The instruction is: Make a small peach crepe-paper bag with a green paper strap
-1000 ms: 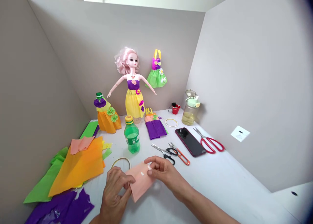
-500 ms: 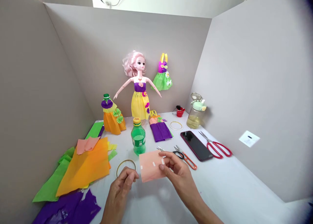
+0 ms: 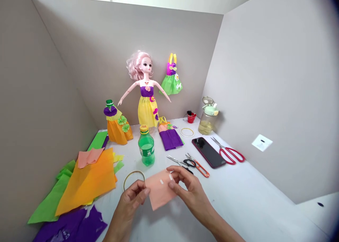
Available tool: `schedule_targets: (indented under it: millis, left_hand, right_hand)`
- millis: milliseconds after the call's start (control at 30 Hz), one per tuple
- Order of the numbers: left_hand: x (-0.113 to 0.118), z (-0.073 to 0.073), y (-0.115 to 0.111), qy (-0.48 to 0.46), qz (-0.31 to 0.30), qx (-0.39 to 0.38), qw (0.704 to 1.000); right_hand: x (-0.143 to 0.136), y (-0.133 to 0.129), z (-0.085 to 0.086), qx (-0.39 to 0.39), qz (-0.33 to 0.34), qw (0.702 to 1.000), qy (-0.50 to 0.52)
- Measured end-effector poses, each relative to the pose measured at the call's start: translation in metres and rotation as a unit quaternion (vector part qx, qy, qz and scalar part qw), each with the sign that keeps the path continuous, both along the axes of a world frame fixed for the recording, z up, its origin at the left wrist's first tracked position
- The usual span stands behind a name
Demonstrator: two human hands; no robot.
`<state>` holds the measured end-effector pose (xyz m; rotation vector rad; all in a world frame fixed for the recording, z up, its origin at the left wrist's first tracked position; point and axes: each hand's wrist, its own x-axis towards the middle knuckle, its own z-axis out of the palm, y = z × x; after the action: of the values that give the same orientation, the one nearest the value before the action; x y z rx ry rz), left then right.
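A peach-coloured piece of thin cloth or crepe paper point(image 3: 159, 196) is held above the table, tilted, with small white strips of tape stuck on its face. My left hand point(image 3: 130, 201) pinches its left edge between thumb and fingers. At the right edge, my right hand point(image 3: 190, 192) grips it beside a white strip, thumb in front and fingers behind. Just beyond my left hand lies a gold-coloured ring point(image 3: 134, 171), partly covered by that hand. Behind the piece stands a green plastic bottle point(image 3: 147, 151) with a yellow cap.
Left are orange point(image 3: 88, 183), green and purple sheets point(image 3: 66, 222). Small scissors point(image 3: 178, 161), orange-handled snips point(image 3: 200, 168), a phone point(image 3: 209, 153) and red-handled scissors point(image 3: 229, 153) lie right. Behind stand a doll point(image 3: 147, 104), a dressed bottle point(image 3: 119, 129) and a water jug point(image 3: 207, 122).
My left hand has closed onto the left edge of the peach piece, where it was apart before. The piece has tilted, and the whole view has shifted slightly.
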<state>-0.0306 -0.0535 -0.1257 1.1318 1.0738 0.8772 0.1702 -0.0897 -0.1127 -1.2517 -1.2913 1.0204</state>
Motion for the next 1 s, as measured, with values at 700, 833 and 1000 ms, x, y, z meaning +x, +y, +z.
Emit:
schedule_targets:
  millis: [700,833,1000]
  left_hand:
    - [-0.002,-0.02,0.002,-0.025,-0.04,-0.005,0.999]
    - [-0.002,-0.013,-0.002,-0.052,-0.05,-0.031,0.997]
    - [0.002,-0.007,-0.004,-0.096,0.012,-0.057,0.994]
  right_hand:
    - [0.004,0.004,-0.006,-0.019,0.008,0.999,0.045]
    - [0.004,0.005,-0.005,-0.013,-0.004,0.999,0.034]
    - [0.005,0.007,-0.003,-0.029,-0.055,0.996,0.064]
